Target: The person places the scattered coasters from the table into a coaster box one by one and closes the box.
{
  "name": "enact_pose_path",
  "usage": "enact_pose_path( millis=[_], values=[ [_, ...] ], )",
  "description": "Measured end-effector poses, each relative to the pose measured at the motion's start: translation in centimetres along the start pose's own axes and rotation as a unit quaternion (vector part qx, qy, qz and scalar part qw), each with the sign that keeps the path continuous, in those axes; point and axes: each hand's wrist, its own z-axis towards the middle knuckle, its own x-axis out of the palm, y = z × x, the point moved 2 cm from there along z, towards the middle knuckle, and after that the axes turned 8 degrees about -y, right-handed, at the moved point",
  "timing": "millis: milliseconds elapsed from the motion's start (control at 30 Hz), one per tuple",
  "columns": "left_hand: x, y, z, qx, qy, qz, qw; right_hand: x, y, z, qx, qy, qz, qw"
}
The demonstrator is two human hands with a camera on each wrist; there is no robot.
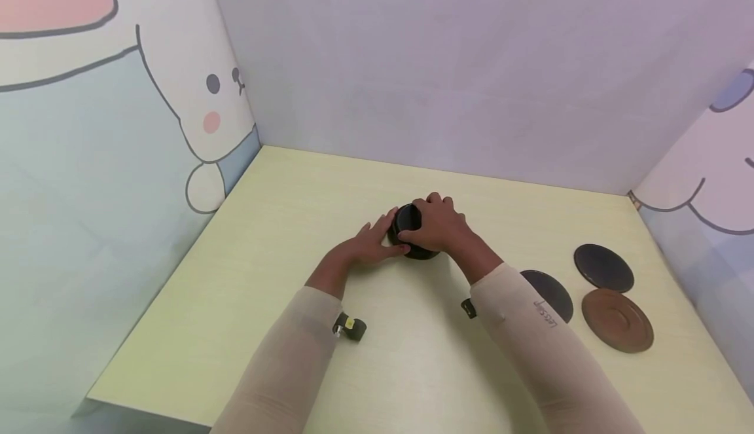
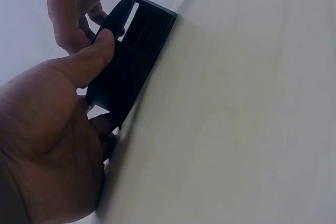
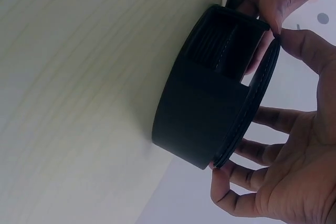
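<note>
A round black coaster holder [image 3: 202, 108] with a notch cut in its side stands on the table. My left hand [image 1: 368, 244] holds its left side, the thumb lying along the outer wall [image 2: 118, 72] in the left wrist view. Over the holder's top, my right hand [image 1: 442, 224] grips a black disc-shaped coaster [image 3: 266, 80] by its rim, with fingers and thumb at opposite edges. This coaster sits tilted at the holder's mouth, one edge raised above the notch. Whether others lie inside the holder cannot be told.
To the right on the pale table [image 1: 247, 277] lie a black coaster [image 1: 603, 268], a brown coaster [image 1: 617, 321] and another black coaster [image 1: 548, 292], partly hidden by the right sleeve. A plain wall [image 1: 436, 67] borders the back edge.
</note>
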Motion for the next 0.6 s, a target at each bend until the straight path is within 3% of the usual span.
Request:
enact_pose_path(
  millis=[600],
  values=[
    [-0.05, -0.02, 0.06, 0.016, 0.006, 0.003, 0.9999, 0.15, -0.38, -0.09, -0.012, -0.002, -0.010, 0.9999]
  ],
)
